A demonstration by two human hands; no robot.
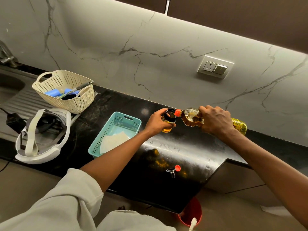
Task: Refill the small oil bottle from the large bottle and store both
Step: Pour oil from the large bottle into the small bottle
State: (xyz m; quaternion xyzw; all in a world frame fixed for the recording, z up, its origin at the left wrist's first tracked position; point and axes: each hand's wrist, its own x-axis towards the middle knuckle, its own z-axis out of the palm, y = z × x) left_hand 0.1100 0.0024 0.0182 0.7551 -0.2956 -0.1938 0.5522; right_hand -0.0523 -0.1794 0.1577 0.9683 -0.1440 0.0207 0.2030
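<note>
My left hand (156, 121) grips the small glass oil bottle (168, 129), which stands on the black counter with yellow oil in its bottom. My right hand (215, 120) holds the large plastic oil bottle (191, 117) tipped almost flat, its orange neck at the small bottle's open black mouth. An orange cap (177, 167) and a black and metal pourer top (171, 171) lie together on the counter near its front edge.
A teal basket (131, 118) holding paper sits left of the small bottle. Behind it are a cream basket (50, 85) with tools, a white headset (41, 135) and the sink at far left. A red bucket (191, 212) stands on the floor below the counter corner.
</note>
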